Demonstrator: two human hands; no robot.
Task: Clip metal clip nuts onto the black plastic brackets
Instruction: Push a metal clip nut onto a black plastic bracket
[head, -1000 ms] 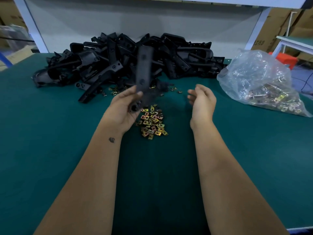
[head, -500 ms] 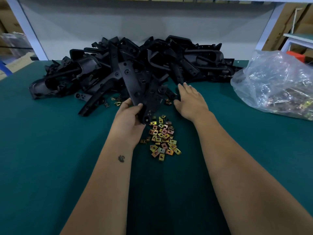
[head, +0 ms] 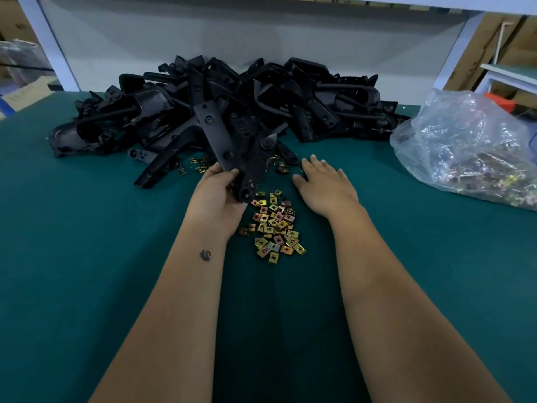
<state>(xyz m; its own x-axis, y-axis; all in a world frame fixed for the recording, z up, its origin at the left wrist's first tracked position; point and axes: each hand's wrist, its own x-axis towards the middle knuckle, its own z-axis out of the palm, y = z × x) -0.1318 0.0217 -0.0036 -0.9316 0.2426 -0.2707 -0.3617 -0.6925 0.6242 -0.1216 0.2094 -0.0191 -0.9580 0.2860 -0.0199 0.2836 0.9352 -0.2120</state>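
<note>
My left hand [head: 216, 197] grips the near end of a long black plastic bracket [head: 223, 141], which leans up and away toward the big heap of black brackets [head: 290, 103] at the back of the table. A small heap of brass-coloured metal clip nuts [head: 274, 225] lies on the green mat just right of that hand. My right hand [head: 327, 184] rests palm down on the mat, fingers spread, its tips near a few stray clip nuts [head: 282, 167] at the foot of the heap. It holds nothing.
A clear plastic bag [head: 467, 146] of more clip nuts sits at the right. The green table mat [head: 87, 257] stretches wide on the left and toward me. A grey back panel [head: 232, 33] stands behind the heap. Cardboard boxes [head: 514, 39] stand beyond the right edge.
My left hand tilted the bracket from upright to leaning left and back against the heap. My right hand went from raised and curled to flat on the mat near the heap.
</note>
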